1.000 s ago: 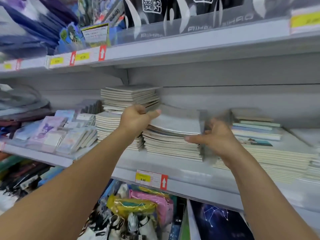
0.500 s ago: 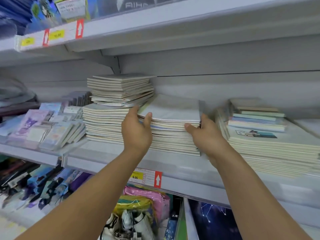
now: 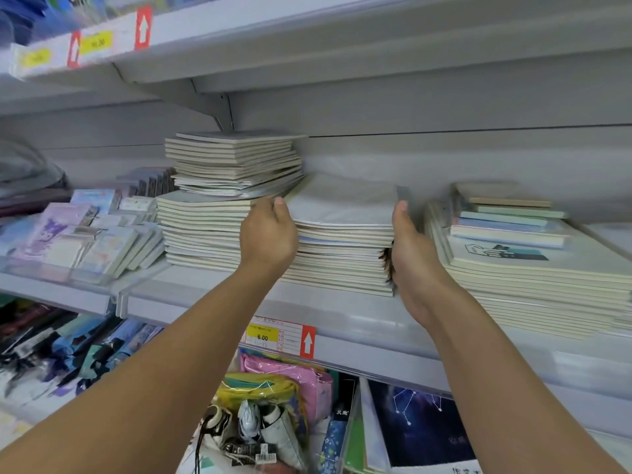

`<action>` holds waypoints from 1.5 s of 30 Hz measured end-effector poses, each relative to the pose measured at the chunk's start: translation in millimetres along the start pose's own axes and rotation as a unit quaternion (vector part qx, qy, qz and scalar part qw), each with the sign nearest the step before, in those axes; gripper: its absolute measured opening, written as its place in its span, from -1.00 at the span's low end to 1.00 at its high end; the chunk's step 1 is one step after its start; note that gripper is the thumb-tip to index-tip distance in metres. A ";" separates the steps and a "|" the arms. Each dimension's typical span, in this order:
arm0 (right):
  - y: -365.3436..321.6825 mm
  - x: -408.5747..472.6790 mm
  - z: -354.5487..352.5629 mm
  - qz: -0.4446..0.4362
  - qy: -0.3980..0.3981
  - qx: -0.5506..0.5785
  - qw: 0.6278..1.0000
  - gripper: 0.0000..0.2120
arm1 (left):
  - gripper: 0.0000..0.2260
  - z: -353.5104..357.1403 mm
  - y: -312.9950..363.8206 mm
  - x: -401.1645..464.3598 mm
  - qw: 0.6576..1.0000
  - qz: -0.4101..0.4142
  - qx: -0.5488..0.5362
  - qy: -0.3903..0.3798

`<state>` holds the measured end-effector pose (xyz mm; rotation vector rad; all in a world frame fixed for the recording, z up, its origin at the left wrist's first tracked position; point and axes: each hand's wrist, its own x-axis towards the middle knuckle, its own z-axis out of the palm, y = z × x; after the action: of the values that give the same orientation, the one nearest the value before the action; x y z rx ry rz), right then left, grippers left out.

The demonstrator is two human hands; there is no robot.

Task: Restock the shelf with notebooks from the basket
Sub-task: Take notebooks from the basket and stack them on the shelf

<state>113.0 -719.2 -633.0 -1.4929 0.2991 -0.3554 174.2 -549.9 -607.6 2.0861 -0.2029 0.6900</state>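
A middle stack of pale grey-covered notebooks (image 3: 342, 206) lies flat on the white shelf (image 3: 383, 343). My left hand (image 3: 268, 234) is against the stack's left side, thumb at its top edge, with the fingers hidden between this stack and the taller one beside it. My right hand (image 3: 410, 248) lies flat against the stack's right side, fingers pointing up. Neither hand lifts a notebook. The basket is out of view.
A taller notebook pile (image 3: 212, 227) stands just left of the stack, and a wide low pile (image 3: 530, 278) lies to the right. Small character notepads (image 3: 85, 241) fill the far left. An upper shelf (image 3: 239, 25) overhangs. Pouches (image 3: 307, 378) sit on the level below.
The notebooks that both hands were carrying now lie on top of the middle stack. Both hands have slid from gripping the top notebooks down to the stack's sides.
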 end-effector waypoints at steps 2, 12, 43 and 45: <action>1.6 1.4 -0.3 -0.001 0.010 -0.014 1.000 -0.06 | -0.68 -2.0 -7.9 -13.7 0.999 -0.006 -0.050 -0.001; -8.3 -4.7 -1.4 -0.002 -0.053 0.087 0.995 -0.04 | -0.37 19.9 9.5 -6.5 0.977 -0.153 -0.148 0.013; 2.2 -16.0 -1.7 -0.139 -0.032 -0.077 0.987 -0.25 | -0.31 37.5 -5.2 3.0 0.976 -0.133 -0.163 0.053; 1.2 -14.1 -2.6 -0.142 -0.022 -0.090 0.986 -0.31 | -0.14 25.3 -13.7 5.3 0.978 -0.126 -0.163 -0.040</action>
<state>99.2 -715.8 -634.7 -1.7247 0.0840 -0.5324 193.9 -561.8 -625.5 1.7841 -0.0874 0.3907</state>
